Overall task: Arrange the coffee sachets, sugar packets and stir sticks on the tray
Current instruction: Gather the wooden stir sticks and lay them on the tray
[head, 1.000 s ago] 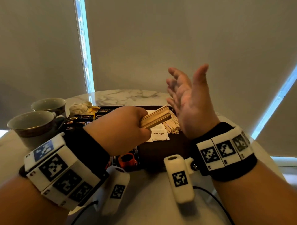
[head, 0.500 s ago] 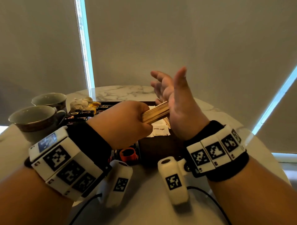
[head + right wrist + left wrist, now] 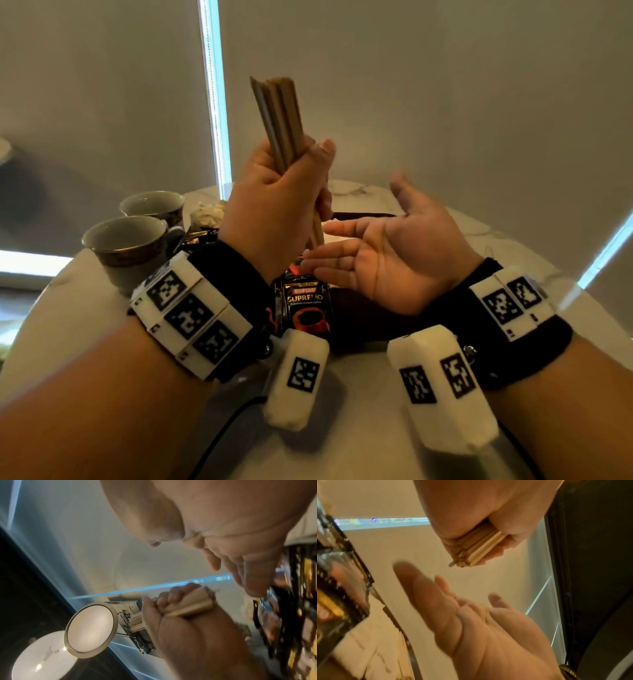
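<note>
The left hand (image 3: 274, 202) is up off the surface (image 3: 342, 428) with a full bundle of stir sticks (image 3: 279, 116) clenched in its fist, the bundle standing nearly upright, its top ends fanned a little above the knuckles and its lower ends poking out under the palm. Right beside it the right hand (image 3: 387, 253) lies palm up, fingers straight and spread, holding nothing; the wrist views show a small gap between that palm and the lower ends of the sticks, so no contact at this instant. My read: the sticks are being squared up end-on against the palm before they go down.

Down below, the dark tray (image 3: 359, 308) sits between the two wrists, mostly hidden. A black coffee sachet (image 3: 306, 305) lies at its near left, and more dark sachets (image 3: 198, 236) peek out at the far left, beside the two cups (image 3: 126, 243). In the left wrist view, pale sugar packets (image 3: 373, 639) lie on the tray next to the sachets, though blur hides how neatly.

So, as a judgement: sachets and sugar look to be on the tray already, order unclear. What's left is the sticks, bundled but still in the air, to be evened and laid down
</note>
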Demonstrator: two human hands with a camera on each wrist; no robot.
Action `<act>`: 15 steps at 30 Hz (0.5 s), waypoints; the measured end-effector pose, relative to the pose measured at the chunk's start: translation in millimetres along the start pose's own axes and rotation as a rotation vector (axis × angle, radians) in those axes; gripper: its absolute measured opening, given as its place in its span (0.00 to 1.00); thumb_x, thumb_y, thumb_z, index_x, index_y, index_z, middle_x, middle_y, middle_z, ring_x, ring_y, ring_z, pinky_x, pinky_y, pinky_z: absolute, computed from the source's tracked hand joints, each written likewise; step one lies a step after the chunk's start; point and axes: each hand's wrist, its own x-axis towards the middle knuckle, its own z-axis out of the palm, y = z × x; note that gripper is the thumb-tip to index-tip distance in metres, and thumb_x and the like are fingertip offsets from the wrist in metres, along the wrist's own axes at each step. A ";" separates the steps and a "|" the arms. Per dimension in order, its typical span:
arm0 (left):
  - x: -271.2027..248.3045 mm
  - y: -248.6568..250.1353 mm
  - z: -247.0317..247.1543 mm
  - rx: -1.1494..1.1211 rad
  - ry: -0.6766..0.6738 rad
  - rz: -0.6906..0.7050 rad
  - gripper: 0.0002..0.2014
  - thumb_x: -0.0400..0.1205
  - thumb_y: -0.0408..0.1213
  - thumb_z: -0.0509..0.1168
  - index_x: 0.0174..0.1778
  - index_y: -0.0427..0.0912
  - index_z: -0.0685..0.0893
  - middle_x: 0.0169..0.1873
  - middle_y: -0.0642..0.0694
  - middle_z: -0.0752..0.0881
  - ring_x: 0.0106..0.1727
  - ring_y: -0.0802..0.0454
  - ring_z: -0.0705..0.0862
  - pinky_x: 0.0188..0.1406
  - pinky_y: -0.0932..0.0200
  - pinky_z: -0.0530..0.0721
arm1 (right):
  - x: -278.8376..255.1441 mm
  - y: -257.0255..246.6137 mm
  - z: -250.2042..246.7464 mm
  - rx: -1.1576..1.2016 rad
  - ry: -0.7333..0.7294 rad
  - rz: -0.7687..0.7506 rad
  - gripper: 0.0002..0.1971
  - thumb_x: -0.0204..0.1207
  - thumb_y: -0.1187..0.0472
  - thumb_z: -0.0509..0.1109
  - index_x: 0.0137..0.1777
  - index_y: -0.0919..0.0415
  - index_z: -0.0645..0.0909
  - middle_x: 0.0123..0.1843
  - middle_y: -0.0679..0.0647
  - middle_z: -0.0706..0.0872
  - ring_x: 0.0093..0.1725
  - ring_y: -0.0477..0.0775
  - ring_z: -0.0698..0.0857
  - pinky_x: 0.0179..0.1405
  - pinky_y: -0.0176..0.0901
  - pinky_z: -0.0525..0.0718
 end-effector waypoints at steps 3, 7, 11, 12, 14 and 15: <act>-2.7 -6.9 5.7 0.032 -0.017 -0.024 0.07 0.88 0.39 0.66 0.45 0.44 0.78 0.28 0.47 0.79 0.30 0.49 0.80 0.31 0.53 0.83 | -1.3 5.2 3.3 0.159 -0.116 -0.026 0.56 0.73 0.19 0.53 0.75 0.76 0.71 0.70 0.76 0.80 0.67 0.73 0.83 0.72 0.66 0.80; -2.4 -7.6 5.6 0.136 -0.026 0.053 0.07 0.88 0.38 0.66 0.45 0.42 0.78 0.27 0.47 0.79 0.28 0.50 0.81 0.30 0.58 0.84 | -1.1 3.7 -0.4 0.182 -0.128 -0.036 0.58 0.71 0.18 0.55 0.77 0.76 0.69 0.74 0.78 0.76 0.71 0.74 0.81 0.77 0.65 0.74; -1.8 -7.2 3.1 0.156 -0.071 0.049 0.08 0.88 0.38 0.66 0.43 0.44 0.78 0.27 0.46 0.80 0.29 0.47 0.81 0.31 0.51 0.86 | -1.1 2.2 -1.6 0.186 -0.131 -0.061 0.59 0.70 0.17 0.54 0.77 0.76 0.69 0.74 0.77 0.76 0.75 0.75 0.78 0.79 0.67 0.72; -2.5 -8.1 3.9 0.173 -0.086 0.031 0.09 0.88 0.38 0.67 0.42 0.44 0.78 0.27 0.46 0.80 0.29 0.46 0.81 0.31 0.50 0.87 | -1.6 2.7 -0.7 0.186 -0.135 -0.071 0.60 0.69 0.17 0.55 0.77 0.76 0.69 0.75 0.76 0.77 0.74 0.74 0.78 0.77 0.68 0.73; -3.1 -9.9 6.0 0.206 -0.105 -0.006 0.09 0.87 0.40 0.68 0.43 0.44 0.78 0.27 0.44 0.80 0.29 0.45 0.81 0.29 0.50 0.87 | -0.9 3.4 -1.1 0.181 -0.129 -0.071 0.61 0.69 0.17 0.55 0.78 0.77 0.69 0.76 0.76 0.75 0.75 0.73 0.78 0.77 0.67 0.73; -3.1 -10.4 6.9 0.227 -0.107 -0.020 0.09 0.86 0.40 0.68 0.43 0.44 0.78 0.27 0.44 0.79 0.28 0.44 0.80 0.29 0.50 0.86 | -0.4 3.8 -1.8 0.171 -0.120 -0.065 0.61 0.69 0.17 0.55 0.78 0.77 0.69 0.79 0.75 0.73 0.76 0.73 0.77 0.78 0.67 0.72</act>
